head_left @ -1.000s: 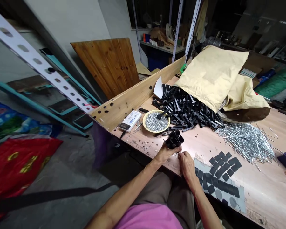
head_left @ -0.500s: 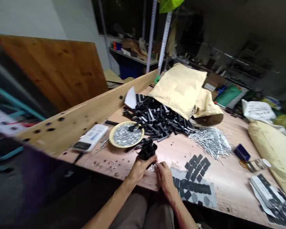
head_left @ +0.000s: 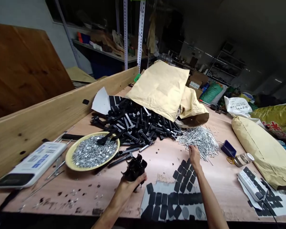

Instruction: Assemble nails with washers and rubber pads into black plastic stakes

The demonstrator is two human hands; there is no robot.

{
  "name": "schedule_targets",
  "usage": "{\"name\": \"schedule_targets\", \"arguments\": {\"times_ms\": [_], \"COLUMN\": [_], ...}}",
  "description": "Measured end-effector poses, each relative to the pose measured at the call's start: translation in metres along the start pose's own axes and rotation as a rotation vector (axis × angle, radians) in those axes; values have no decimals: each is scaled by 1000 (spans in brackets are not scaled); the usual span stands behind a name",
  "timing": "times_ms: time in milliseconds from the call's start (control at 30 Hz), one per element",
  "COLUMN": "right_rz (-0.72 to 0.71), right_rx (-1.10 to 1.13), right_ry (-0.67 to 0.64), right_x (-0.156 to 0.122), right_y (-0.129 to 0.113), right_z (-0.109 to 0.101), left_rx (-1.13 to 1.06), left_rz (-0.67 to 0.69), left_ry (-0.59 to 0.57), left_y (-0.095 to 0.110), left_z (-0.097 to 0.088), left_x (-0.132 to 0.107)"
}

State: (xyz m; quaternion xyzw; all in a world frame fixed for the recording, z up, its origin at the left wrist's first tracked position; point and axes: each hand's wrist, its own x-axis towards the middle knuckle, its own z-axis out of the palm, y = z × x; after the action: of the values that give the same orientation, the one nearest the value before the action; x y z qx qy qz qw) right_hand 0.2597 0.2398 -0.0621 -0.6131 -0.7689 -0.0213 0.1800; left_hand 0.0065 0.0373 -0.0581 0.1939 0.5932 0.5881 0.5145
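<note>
My left hand [head_left: 129, 187] is closed round a bunch of black plastic parts [head_left: 134, 168], held upright just above the wooden table [head_left: 162, 156]. My right hand [head_left: 194, 155] reaches forward to the near edge of a heap of silver metal pins [head_left: 201, 141]; its fingers are curled at the pins and I cannot make out whether they hold any. Between my forearms lies a grey sheet with several black pads [head_left: 178, 197] on it. A yellow dish of small silver bits [head_left: 92, 154] stands left of my left hand, before a big pile of black parts [head_left: 135, 122].
A white device [head_left: 30, 163] lies at the left by the raised wooden side board [head_left: 50, 111]. Tan paper sacks [head_left: 162, 87] lie behind the black pile and another at the right [head_left: 262, 149]. A small blue box [head_left: 228, 148] and a jar [head_left: 243, 158] sit past the pins.
The view has swung right and closer to the table. My right hand has left the spot beside the left hand and reached out to the pin heap. The left hand still holds the black parts.
</note>
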Motion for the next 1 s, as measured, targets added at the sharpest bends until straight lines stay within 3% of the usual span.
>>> {"name": "schedule_targets", "arguments": {"times_ms": [100, 267, 367, 500, 600, 733, 867, 1000], "right_rz": [-2, -59, -118, -145, -39, -60, -100, -150], "right_rx": [-91, -160, -150, 85, 522, 1035, 1203, 1220], "right_ry": [-47, -161, -199, 14, 155, 71, 54, 88], "right_x": [26, 44, 50, 51, 32, -16, -52, -63], "right_y": [5, -1, -2, -17, -51, -110, -149, -160], "right_z": [2, 4, 3, -11, -42, -86, -108, -113], "left_rx": [-45, -19, -14, -2, -16, -19, -67, -255], "left_rz": [-33, -45, -9, 72, 126, 197, 186, 17], "left_ry": [-83, -51, -89, -143, -176, -238, -291, -430], "left_y": [-3, -4, -1, 3, 1, -2, 2, 7], "left_z": [3, 11, 15, 15, 16, 20, 22, 18], "left_x": [8, 13, 16, 21, 23, 18, 6, -4]}}
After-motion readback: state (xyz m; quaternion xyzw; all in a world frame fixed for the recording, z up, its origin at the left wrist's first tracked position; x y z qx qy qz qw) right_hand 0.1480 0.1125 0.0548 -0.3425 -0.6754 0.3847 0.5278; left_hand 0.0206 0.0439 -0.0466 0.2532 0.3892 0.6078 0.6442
